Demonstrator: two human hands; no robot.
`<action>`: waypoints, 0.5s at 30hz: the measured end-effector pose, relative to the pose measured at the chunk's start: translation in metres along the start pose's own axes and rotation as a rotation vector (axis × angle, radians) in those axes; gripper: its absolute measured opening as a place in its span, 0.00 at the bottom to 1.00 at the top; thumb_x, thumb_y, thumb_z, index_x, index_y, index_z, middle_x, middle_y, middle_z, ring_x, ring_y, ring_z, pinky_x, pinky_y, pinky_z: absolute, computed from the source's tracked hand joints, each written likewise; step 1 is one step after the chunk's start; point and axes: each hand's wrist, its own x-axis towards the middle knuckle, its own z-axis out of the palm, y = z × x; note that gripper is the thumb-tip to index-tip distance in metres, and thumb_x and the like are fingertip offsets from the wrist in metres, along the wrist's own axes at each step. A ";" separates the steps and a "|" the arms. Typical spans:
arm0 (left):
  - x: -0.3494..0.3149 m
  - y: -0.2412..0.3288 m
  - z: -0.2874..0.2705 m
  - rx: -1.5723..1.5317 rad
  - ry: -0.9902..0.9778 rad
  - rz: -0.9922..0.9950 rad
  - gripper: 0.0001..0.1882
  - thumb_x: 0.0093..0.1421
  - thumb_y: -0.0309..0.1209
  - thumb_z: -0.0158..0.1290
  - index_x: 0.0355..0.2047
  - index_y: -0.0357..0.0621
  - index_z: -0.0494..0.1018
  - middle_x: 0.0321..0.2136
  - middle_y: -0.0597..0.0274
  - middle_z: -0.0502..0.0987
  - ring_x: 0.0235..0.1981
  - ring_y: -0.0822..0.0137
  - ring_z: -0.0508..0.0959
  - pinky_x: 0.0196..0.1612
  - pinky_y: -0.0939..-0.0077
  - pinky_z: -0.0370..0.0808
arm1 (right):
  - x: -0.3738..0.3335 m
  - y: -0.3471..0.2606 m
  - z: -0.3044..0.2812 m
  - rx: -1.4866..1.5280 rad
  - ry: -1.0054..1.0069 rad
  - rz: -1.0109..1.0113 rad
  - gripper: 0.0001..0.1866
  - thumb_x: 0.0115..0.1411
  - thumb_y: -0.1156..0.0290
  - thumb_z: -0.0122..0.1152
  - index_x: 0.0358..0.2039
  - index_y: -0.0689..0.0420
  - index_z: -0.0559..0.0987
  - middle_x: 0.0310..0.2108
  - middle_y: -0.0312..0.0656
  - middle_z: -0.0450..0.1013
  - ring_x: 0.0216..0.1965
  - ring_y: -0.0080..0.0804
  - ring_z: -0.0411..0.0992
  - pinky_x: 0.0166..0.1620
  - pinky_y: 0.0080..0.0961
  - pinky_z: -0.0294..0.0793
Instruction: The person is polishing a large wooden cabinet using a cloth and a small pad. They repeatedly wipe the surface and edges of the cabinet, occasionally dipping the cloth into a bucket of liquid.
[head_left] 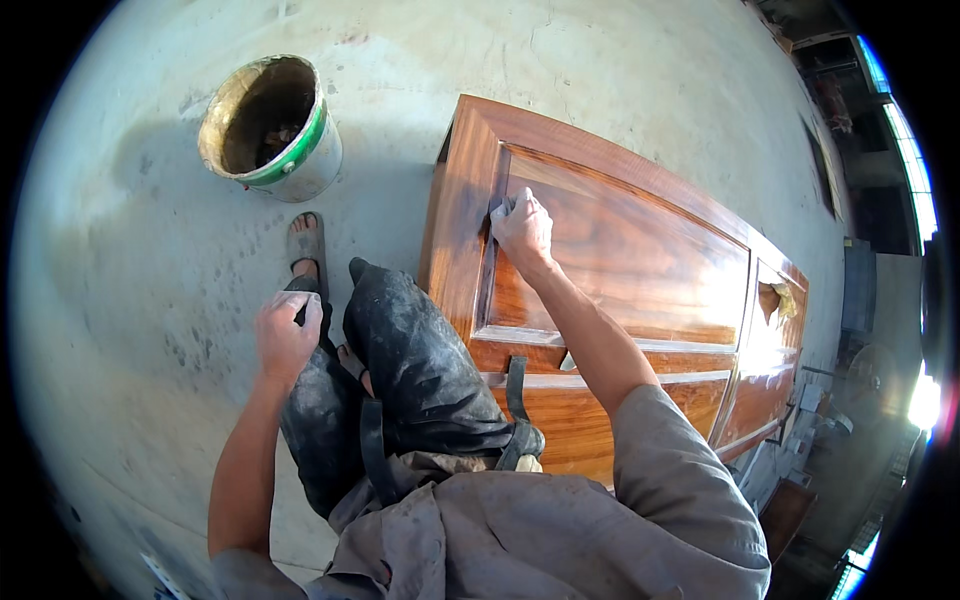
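A glossy brown wooden door panel lies flat to my right, with a raised frame and pale-edged grooves. Its inner left groove is where my right hand presses down, fingers bunched and dusted white. A dark patch shows at those fingertips, but I cannot make out what they pinch. My left hand, also whitened with dust, hangs above my left leg, away from the door. Its fingers are curled in and nothing shows in them.
A white bucket with a green band stands on the concrete floor at far left, with dark scraps inside. Something yellowish-brown lies at the door's far right end. A fan and other clutter line the right side.
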 end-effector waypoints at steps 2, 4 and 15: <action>-0.003 -0.010 -0.003 0.002 0.016 -0.006 0.06 0.61 0.28 0.61 0.32 0.38 0.84 0.33 0.52 0.85 0.37 0.50 0.83 0.43 0.57 0.78 | -0.002 -0.001 -0.005 0.013 -0.102 0.036 0.12 0.59 0.67 0.63 0.35 0.64 0.76 0.33 0.57 0.81 0.40 0.58 0.81 0.49 0.48 0.78; -0.004 -0.015 -0.006 0.002 0.027 -0.019 0.06 0.61 0.28 0.61 0.32 0.38 0.84 0.33 0.52 0.85 0.36 0.50 0.83 0.43 0.57 0.78 | 0.031 -0.004 -0.002 0.059 0.000 0.023 0.12 0.59 0.66 0.63 0.34 0.63 0.76 0.33 0.56 0.81 0.40 0.59 0.81 0.48 0.49 0.78; 0.004 -0.004 0.002 -0.010 0.020 -0.014 0.05 0.62 0.27 0.62 0.33 0.37 0.83 0.33 0.52 0.85 0.36 0.50 0.84 0.42 0.60 0.79 | 0.100 0.000 -0.003 -0.034 0.083 -0.001 0.14 0.61 0.64 0.62 0.37 0.63 0.76 0.36 0.59 0.81 0.41 0.60 0.80 0.46 0.50 0.79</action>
